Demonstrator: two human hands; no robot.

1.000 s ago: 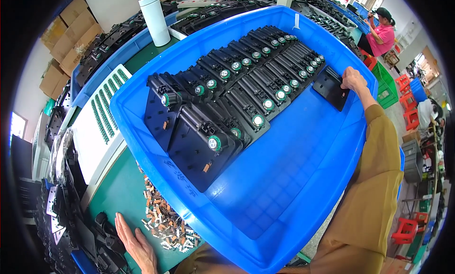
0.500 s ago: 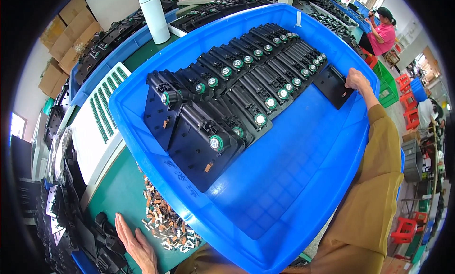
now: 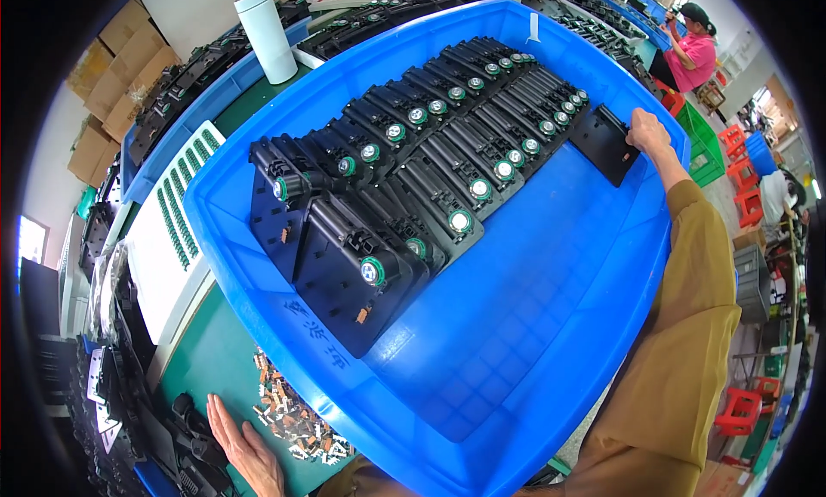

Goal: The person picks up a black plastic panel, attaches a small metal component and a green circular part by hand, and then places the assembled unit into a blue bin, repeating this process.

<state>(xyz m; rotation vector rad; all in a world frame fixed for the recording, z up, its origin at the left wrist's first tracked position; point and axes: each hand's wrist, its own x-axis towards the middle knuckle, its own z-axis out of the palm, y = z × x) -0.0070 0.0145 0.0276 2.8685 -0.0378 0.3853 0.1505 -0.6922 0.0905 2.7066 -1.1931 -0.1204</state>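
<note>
Plate [image 3: 605,144] and right hand [image 3: 650,131] moved a bit toward far end of tub [image 3: 533,256] | right grip pinches plate inside tub, near its right side | left hand [image 3: 245,450] flat, empty, over bench [image 3: 206,351] left of tub | likely placing; needs gentle lining-up

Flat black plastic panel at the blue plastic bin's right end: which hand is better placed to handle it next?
Right, probably. The right hand holds the panel by its right edge; the left hand is outside the bin, over the green tabletop.
</note>
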